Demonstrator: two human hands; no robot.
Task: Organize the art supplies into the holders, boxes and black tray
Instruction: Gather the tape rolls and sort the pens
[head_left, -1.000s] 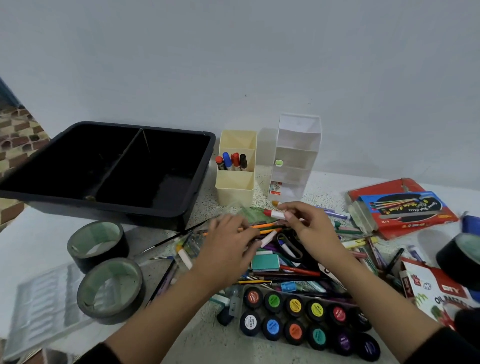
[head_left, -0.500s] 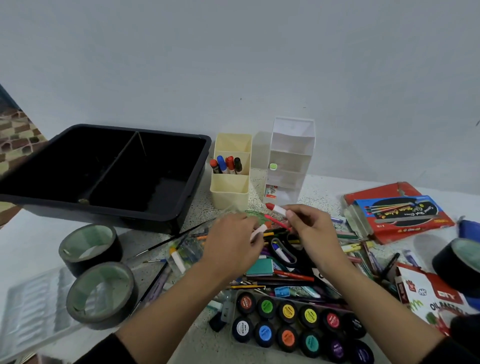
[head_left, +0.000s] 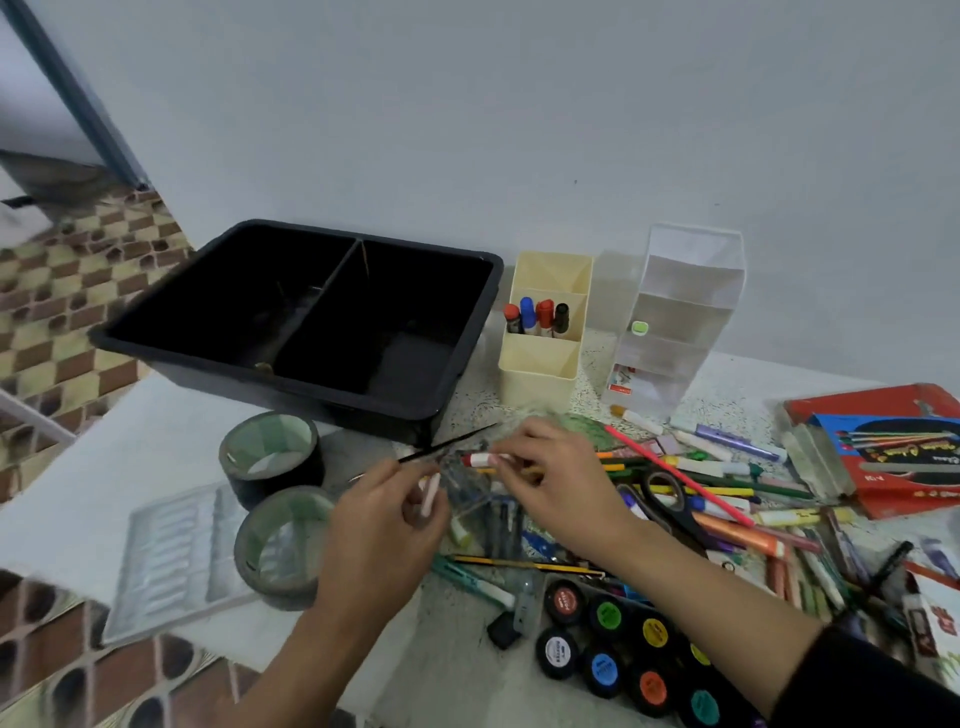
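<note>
My left hand (head_left: 387, 525) holds a white crayon (head_left: 429, 494) and pinches a thin black paintbrush (head_left: 447, 443) that points toward the black tray (head_left: 291, 374). My right hand (head_left: 558, 483) pinches a white marker with a red cap (head_left: 480, 459). A heap of pens, markers and crayons (head_left: 717, 493) lies to the right of my hands. Behind them stand a cream holder (head_left: 540, 374) with several markers in it and a clear tiered holder (head_left: 670, 322). The two-part black tray is at the back left.
Two rolls of dark tape (head_left: 270, 457) sit to the left of my hands, beside a clear plastic palette (head_left: 171, 561). Round paint pots (head_left: 608, 649) lie in front. A red and blue pencil box (head_left: 893, 447) is at the right. Black scissors (head_left: 670, 504) lie in the heap.
Both hands have moved left, away from the heap's middle. My left hand has picked up the thin black paintbrush. The red-capped marker now lies level in my right hand.
</note>
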